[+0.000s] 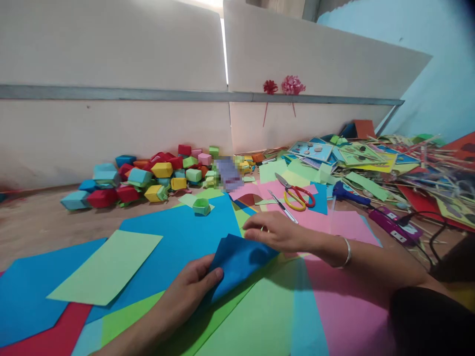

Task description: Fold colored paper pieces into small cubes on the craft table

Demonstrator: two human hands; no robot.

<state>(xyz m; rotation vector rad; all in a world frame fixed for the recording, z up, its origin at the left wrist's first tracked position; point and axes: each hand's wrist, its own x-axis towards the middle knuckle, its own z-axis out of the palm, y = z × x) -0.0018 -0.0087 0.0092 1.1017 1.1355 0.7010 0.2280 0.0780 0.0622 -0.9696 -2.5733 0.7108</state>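
A folded sheet of dark blue paper [239, 259] is held tilted above the layered sheets in front of me. My left hand [198, 283] is closed on its left end, thumb on top and fingers partly hidden beneath. At the paper's upper right edge is my right hand [276, 231], wearing a bangle, fingers loosely bent and apart with nothing visible between them. Whether it touches the paper is unclear. Beyond it lie red-and-yellow-handled scissors [299, 197] and a craft knife [282, 207] on pink paper. A small green paper box [201, 206] stands on a large blue sheet [178, 232].
Many small coloured paper boxes [152, 175] are heaped by the white board wall. A light green sheet [107, 267] lies left. To the right are a blue glue gun [351, 193], a purple power strip [395, 225] with cables, and piled cards and sticks [426, 168].
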